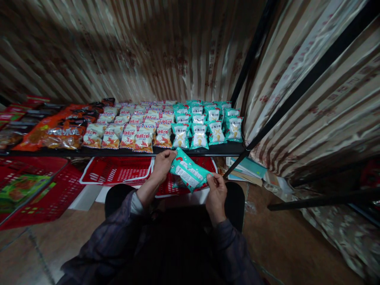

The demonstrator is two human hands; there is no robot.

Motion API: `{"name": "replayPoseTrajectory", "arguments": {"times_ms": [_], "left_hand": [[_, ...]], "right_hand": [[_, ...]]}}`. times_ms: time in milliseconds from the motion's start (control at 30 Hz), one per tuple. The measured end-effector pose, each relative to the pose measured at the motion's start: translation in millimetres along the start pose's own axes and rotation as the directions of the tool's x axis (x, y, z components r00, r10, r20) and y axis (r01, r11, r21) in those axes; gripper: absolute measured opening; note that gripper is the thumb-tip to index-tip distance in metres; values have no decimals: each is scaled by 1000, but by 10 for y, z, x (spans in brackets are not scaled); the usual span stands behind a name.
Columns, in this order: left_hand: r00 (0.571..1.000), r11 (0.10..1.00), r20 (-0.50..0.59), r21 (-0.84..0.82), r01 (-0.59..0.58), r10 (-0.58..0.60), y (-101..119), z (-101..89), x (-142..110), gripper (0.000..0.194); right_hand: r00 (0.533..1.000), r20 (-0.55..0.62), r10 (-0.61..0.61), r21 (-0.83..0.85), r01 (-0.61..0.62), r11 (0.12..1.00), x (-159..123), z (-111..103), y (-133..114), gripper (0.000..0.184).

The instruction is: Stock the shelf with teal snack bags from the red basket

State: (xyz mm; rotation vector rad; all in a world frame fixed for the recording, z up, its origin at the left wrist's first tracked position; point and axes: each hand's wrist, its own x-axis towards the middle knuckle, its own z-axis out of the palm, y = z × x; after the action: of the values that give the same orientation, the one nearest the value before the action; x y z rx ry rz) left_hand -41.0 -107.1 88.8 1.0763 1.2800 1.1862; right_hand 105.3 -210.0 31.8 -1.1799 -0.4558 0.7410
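Note:
A teal snack bag is stretched between my two hands, its printed back facing up. My left hand pinches its upper left corner, and my right hand grips the lower right end. The bag is tilted, just in front of the shelf edge and above a red basket. Beyond it on the black shelf stand rows of teal and white snack bags on the right. To their left are rows of white and orange snack bags.
Orange and black bags fill the shelf's left part. Under the shelf are a red basket with white rim and a red basket holding green packets. Cardboard pieces lie by a black shelf post. Patterned curtains hang behind.

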Motion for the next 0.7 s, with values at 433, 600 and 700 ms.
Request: {"name": "replayPoseTrajectory", "arguments": {"times_ms": [433,600,700], "left_hand": [[997,999,61,1,37,-37,30,-120,59,40],[996,991,58,116,-73,67,-13,-183,107,27],[986,969,107,197,-149,129,-38,-237,142,23]], "right_hand": [[997,11,80,19,-81,997,-48,72,-40,35],[998,28,61,39,-62,997,-50,121,-37,34],[998,24,50,20,-51,998,-46,125,-7,34]]}}
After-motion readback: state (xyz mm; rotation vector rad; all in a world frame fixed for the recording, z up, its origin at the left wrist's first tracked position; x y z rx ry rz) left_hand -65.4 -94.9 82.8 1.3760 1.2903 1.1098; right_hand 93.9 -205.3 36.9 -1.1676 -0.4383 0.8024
